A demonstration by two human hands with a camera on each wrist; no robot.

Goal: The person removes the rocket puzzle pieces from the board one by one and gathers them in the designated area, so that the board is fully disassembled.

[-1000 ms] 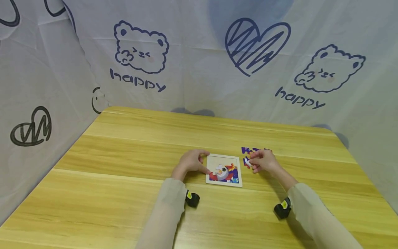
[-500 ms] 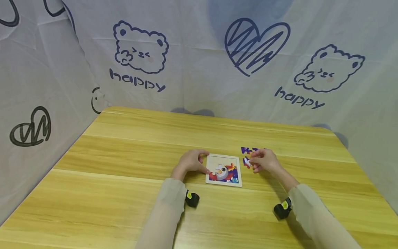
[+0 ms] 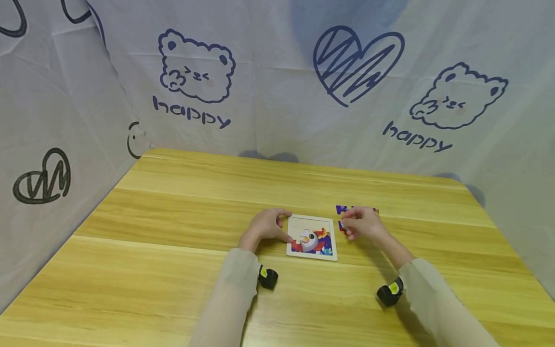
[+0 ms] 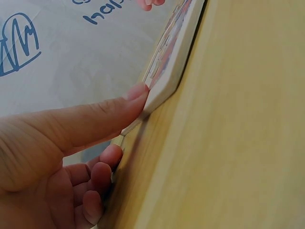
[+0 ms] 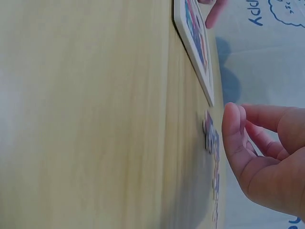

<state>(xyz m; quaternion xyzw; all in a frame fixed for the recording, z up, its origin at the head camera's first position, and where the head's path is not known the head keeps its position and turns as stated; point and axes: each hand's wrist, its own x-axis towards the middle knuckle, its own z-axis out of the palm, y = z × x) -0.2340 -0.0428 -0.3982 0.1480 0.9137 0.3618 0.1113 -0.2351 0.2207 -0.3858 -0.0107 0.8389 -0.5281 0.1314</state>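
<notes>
A square white-rimmed jigsaw puzzle board [image 3: 333, 241] lies flat on the table, its lower part filled with a bird-like picture and its upper part bare. My left hand [image 3: 265, 224] holds the board's left side, thumb on the rim and index finger at the far left corner. In the left wrist view, the thumb [image 4: 136, 98] presses the board's edge. Over some loose purple puzzle pieces [image 3: 341, 210] hovers my right hand [image 3: 366, 223]. Its thumb and index fingertips [image 5: 232, 114] meet, with no piece visible between them. One piece [image 5: 208, 131] lies just below, nearest the board.
More loose pieces [image 5: 216, 183] lie in a row partly under the right hand. The wooden table [image 3: 173, 231] reaches back to a white cloth [image 3: 269, 72] printed with bears and hearts. Black cameras [image 3: 390, 292] are strapped to both wrists.
My right hand has shifted slightly left towards the board and now covers more of the nearest piece. The left hand and the board have stayed put.
</notes>
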